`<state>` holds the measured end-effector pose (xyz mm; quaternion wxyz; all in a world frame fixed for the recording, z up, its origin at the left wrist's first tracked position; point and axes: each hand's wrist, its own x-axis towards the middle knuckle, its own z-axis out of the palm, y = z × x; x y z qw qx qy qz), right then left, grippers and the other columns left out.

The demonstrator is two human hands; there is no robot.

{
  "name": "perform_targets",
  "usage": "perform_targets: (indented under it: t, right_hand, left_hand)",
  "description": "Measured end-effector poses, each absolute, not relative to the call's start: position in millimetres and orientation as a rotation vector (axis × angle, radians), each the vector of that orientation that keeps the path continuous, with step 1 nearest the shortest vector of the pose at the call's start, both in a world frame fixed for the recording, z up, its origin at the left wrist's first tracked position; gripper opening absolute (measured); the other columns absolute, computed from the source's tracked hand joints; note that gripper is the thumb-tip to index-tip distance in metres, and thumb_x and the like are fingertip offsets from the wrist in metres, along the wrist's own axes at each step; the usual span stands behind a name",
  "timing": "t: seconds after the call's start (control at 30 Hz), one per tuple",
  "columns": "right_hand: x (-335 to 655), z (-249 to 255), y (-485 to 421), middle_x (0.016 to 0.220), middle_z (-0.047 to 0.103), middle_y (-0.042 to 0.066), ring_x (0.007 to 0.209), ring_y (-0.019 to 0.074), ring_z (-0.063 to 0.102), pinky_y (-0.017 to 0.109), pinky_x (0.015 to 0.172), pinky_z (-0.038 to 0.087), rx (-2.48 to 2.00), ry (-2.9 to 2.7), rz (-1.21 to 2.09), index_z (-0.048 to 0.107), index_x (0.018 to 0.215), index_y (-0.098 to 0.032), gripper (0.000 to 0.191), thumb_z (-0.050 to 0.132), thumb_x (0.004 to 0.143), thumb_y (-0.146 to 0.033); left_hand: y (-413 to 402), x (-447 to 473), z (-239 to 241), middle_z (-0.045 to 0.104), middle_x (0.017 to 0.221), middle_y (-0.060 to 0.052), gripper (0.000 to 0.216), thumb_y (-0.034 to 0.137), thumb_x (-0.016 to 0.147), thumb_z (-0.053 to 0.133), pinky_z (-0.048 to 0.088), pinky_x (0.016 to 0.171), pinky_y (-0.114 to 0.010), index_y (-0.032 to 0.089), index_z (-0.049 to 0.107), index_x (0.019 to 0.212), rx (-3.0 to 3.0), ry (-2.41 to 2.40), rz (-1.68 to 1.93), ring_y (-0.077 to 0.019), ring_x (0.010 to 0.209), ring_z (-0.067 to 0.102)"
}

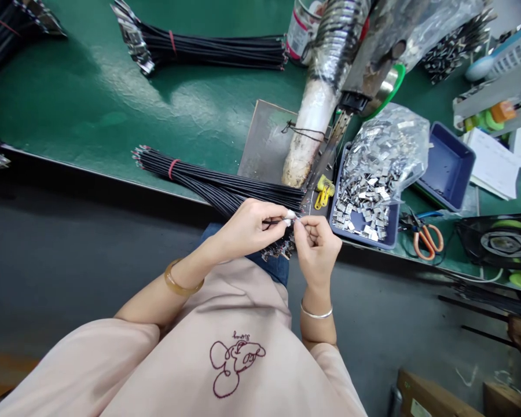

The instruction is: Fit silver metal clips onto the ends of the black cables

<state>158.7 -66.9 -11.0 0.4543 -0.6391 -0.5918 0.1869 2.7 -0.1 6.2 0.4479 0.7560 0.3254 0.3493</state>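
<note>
My left hand [255, 229] pinches a black cable [271, 221] | my right hand [318, 248] closes finger and thumb on its tip | location: before the tied cable bundle [230, 188], at the table [91, 136] edge | light, close-in fingertip pressure should steady the end.

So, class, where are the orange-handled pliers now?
The pliers lie in the head view's right half, on the green bench, just right of the blue tray of metal connector shells.
</note>
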Motion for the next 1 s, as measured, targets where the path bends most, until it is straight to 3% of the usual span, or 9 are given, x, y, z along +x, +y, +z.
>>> perform_targets:
  t: [0.07,0.17,0.23,0.33,0.47,0.57,0.83,1.0]
  right_hand:
    - [161,-10,-67,0.057,0.049,-0.008,0.044,0.0049,0.041,0.018,0.043,0.033,-1.562,-1.381,0.543,0.061,0.082,-0.02,0.018,0.06,0.093,-0.034]
    - [164,-9,-69,0.058,0.051,-0.008,0.045,0.0055,0.045,0.018,0.043,0.035,-1.505,-1.221,0.412,0.061,0.084,-0.021,0.016,0.062,0.091,-0.035]
    - [166,-8,-70,0.058,0.053,-0.009,0.042,0.0056,0.047,0.018,0.043,0.037,-1.399,-1.125,0.307,0.059,0.096,-0.022,0.009,0.059,0.093,-0.031]
    - [167,-8,-72,0.07,0.067,-0.007,0.042,0.0073,0.057,0.02,0.045,0.046,-1.347,-1.089,0.212,0.051,0.109,-0.024,0.012,0.051,0.098,-0.024]
    - [163,-11,-71,0.096,0.077,0.002,0.079,0.0171,0.078,0.031,0.069,0.064,-1.423,-1.294,0.121,0.059,0.1,-0.022,0.006,0.059,0.095,-0.02]
    - [160,-15,-68,0.108,0.078,0.004,0.096,0.0185,0.077,0.032,0.079,0.065,-1.411,-1.482,0.025,0.065,0.098,-0.023,0.009,0.064,0.091,-0.016]
    - [159,-17,-59,0.11,0.078,0.005,0.093,0.0176,0.077,0.027,0.07,0.064,-1.443,-1.478,0.061,0.064,0.094,-0.022,0.004,0.063,0.092,-0.019]
    - [158,-9,-56,0.11,0.078,0.004,0.098,0.0181,0.077,0.03,0.077,0.064,-1.426,-1.492,0.042,0.066,0.094,-0.022,0.008,0.065,0.09,-0.016]
  left_hand:
    - [-1,3,7,0.047,0.057,0.005,0.015,0.016,0.083,0.058,0.027,0.052,-0.021,0.011,0.071,0.076,1.83,0.826,0.84,-0.0065,0.055,0.033]
    - [-2,5,9,0.034,0.054,0.006,0.014,0.018,0.082,0.06,0.023,0.051,-0.022,0.011,0.069,0.072,1.758,0.889,0.843,-0.0065,0.054,0.027]
    - [-2,8,10,0.029,0.055,0.007,0.014,0.017,0.081,0.06,0.021,0.051,-0.022,0.012,0.066,0.068,1.725,0.928,0.865,-0.0065,0.054,0.024]
    - [-2,11,12,0.027,0.055,0.007,0.015,0.015,0.08,0.06,0.02,0.05,-0.023,0.012,0.063,0.065,1.684,0.959,0.891,-0.0061,0.054,0.023]
    - [-2,13,13,0.029,0.055,0.007,0.013,0.016,0.08,0.059,0.02,0.05,-0.022,0.012,0.067,0.071,1.641,0.978,0.892,-0.0058,0.053,0.023]
    - [-1,15,12,0.03,0.056,0.007,0.013,0.018,0.081,0.06,0.02,0.05,-0.022,0.012,0.068,0.072,1.623,0.975,0.896,-0.006,0.053,0.023]
    - [3,18,14,0.029,0.056,0.006,0.016,0.018,0.08,0.06,0.019,0.049,-0.023,0.012,0.064,0.065,1.529,0.967,0.91,-0.0062,0.054,0.022]
    - [5,19,13,0.03,0.056,0.005,0.016,0.019,0.079,0.061,0.018,0.049,-0.024,0.012,0.064,0.065,1.457,0.956,0.915,-0.0062,0.054,0.023]
